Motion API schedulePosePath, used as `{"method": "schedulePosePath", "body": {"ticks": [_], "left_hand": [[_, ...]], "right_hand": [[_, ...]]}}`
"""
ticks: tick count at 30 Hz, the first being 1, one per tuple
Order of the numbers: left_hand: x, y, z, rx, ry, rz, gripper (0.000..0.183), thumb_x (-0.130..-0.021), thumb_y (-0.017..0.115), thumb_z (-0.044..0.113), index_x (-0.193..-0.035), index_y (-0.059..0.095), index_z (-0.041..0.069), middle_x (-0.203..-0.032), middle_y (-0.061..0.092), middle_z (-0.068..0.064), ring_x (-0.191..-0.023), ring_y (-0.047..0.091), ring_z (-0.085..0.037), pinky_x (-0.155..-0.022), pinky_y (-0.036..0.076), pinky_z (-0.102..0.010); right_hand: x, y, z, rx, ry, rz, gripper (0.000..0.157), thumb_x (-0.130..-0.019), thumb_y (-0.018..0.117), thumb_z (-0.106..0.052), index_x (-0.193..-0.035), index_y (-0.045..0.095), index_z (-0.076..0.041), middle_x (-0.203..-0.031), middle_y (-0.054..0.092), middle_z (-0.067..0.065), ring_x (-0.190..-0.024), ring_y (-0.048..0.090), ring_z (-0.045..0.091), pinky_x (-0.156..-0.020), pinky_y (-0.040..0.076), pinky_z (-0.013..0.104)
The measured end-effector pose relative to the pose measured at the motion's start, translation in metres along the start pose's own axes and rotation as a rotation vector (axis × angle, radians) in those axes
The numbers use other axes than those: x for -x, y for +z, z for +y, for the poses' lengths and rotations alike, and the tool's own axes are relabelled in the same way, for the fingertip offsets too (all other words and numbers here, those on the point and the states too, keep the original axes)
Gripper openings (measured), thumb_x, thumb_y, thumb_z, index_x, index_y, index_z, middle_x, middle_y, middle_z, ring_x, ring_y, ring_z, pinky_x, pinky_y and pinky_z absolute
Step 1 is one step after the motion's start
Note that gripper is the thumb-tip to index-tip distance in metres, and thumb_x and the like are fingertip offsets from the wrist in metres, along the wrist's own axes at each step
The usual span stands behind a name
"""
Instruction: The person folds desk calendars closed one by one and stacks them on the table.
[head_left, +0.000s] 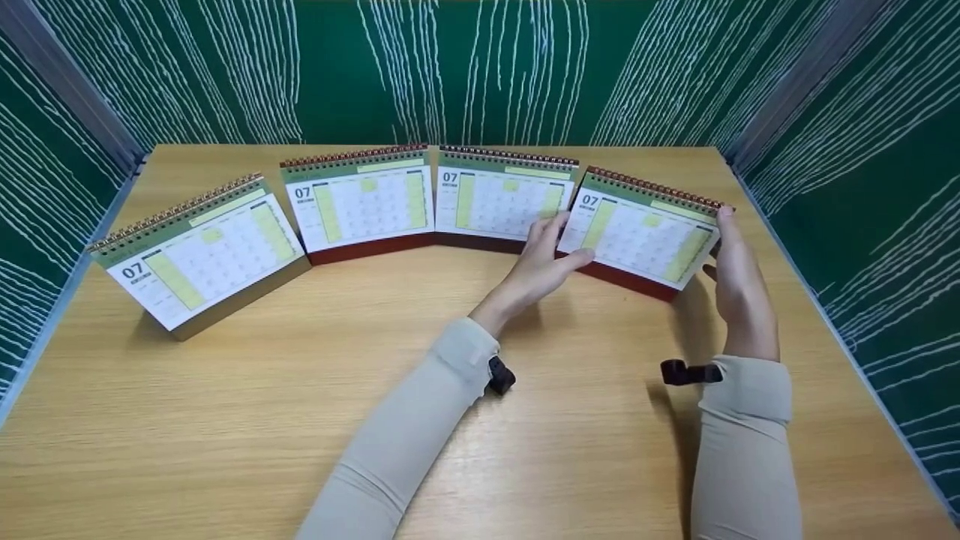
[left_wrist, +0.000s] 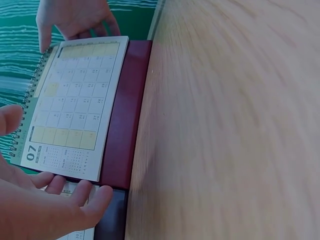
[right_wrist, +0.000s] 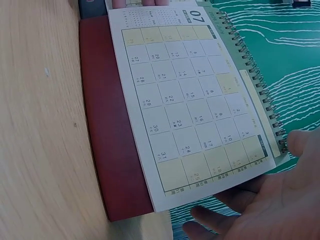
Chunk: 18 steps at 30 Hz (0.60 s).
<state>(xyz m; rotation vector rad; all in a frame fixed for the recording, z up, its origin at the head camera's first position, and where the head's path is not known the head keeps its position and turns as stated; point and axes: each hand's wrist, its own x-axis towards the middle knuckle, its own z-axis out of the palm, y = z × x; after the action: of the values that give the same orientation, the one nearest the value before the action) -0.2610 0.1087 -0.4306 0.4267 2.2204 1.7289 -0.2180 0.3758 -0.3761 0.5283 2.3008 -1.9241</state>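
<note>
Light-brown wooden table [head_left: 555,450] bears a red-based, white, spiral-bound paper calendar [head_left: 641,234], left hand [head_left: 541,255] loosely spread at its left edge, right hand [head_left: 741,277] loosely spread at its right, 3 similar calendars [head_left: 504,196] left of it.

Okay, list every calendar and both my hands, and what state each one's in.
Far-left calendar: standing, turned to 07
Second calendar from left: standing, turned to 07
Third calendar from left: standing, turned to 07, partly hidden
Far-right calendar: standing, turned to 07, between both hands
Left hand: fingers loosely open, at the far-right calendar's left edge
Right hand: at that calendar's right edge, thumb by the spiral
</note>
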Motion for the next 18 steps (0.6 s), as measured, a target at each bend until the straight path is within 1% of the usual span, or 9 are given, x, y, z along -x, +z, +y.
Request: {"method": "schedulePosePath", "body": {"ticks": [5,13,15,18], "left_hand": [[0.0003,-0.0009,0.001,-0.011,0.013,-0.005,0.086,-0.102,0.067,0.042,-0.172,0.02,0.025,-0.168,0.024,0.0,-0.155,0.03,-0.022,-0.128,0.028,-0.047],[0.002,-0.0014,0.0014,-0.015,0.03,-0.008,0.086,-0.102,0.066,0.041,-0.172,0.02,0.02,-0.164,0.026,-0.001,-0.152,0.031,-0.018,-0.128,0.027,-0.042],[0.0021,-0.0012,0.0009,-0.014,0.028,-0.009,0.086,-0.102,0.066,0.042,-0.172,0.02,0.02,-0.163,0.027,-0.001,-0.151,0.031,-0.018,-0.128,0.027,-0.041],[0.0023,-0.0009,0.0006,-0.018,0.024,-0.009,0.087,-0.102,0.066,0.043,-0.172,0.019,0.021,-0.162,0.027,0.0,-0.15,0.032,-0.017,-0.127,0.028,-0.041]], "right_hand": [[-0.0003,0.0006,-0.0012,-0.03,0.004,-0.004,0.085,-0.104,0.024,-0.076,-0.173,0.004,-0.031,-0.18,-0.003,-0.001,-0.163,-0.008,0.028,-0.132,-0.007,0.052],[-0.0029,0.0013,0.0003,-0.098,-0.03,0.0,0.082,-0.107,0.025,-0.071,-0.172,-0.004,-0.03,-0.179,-0.008,-0.005,-0.164,-0.012,0.026,-0.132,-0.008,0.048],[-0.0024,0.0016,0.0009,-0.113,-0.039,0.002,0.08,-0.108,0.025,-0.07,-0.172,-0.002,-0.031,-0.179,-0.007,-0.006,-0.163,-0.01,0.025,-0.132,-0.009,0.047],[-0.0001,0.0027,0.0008,-0.135,-0.069,0.01,0.076,-0.11,0.024,-0.066,-0.173,0.006,-0.029,-0.179,-0.003,-0.005,-0.163,-0.008,0.024,-0.131,-0.011,0.046]]}}
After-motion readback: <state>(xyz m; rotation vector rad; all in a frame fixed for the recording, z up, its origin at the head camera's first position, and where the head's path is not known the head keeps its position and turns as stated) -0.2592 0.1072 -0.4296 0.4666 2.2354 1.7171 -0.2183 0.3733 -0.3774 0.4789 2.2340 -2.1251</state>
